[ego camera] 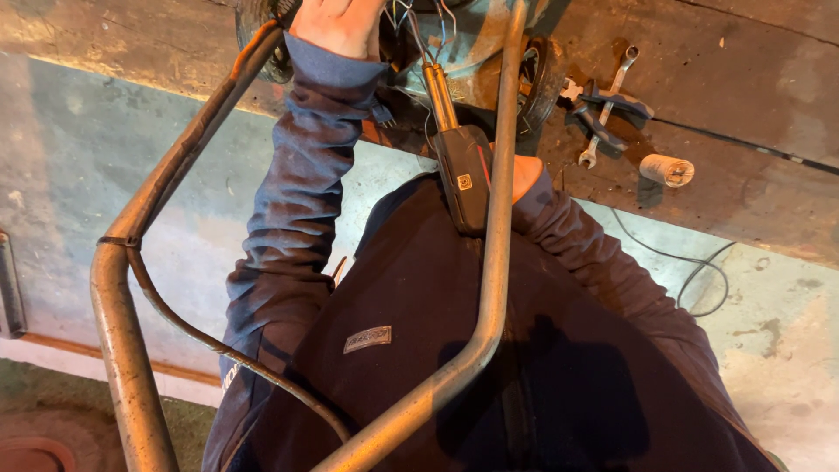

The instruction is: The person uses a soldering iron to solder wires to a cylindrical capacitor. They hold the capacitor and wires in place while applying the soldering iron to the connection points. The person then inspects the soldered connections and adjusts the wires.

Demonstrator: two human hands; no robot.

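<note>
the left hand (336, 22) reaches up to the top edge of the view, its back toward the camera and its fingers cut off by the frame, so whether it is spread or closed cannot be told; it sits just beside a bundle of thin wires (419, 16) that fan out of a teal, rust-stained machine body (476, 39). the right hand (523, 175) is mostly hidden behind a metal tube, only a patch of it showing next to a black tool (463, 179); it appears wrapped around that tool, though the fingers are not visible. the tool has a dark, blocky handle with a small pale mark and a narrow brass-coloured nose (440, 96) pointing up toward the wires. a bent, worn grey handlebar tube (494, 262) crosses in front of the tool and the person's dark jacket, and a black cable (201, 336) is strapped to its left limb. on the stained concrete at right lie a wrench (607, 105), dark pliers (603, 109) crossing it, and a pale roll of tape (667, 170), well apart from both hands.
</note>
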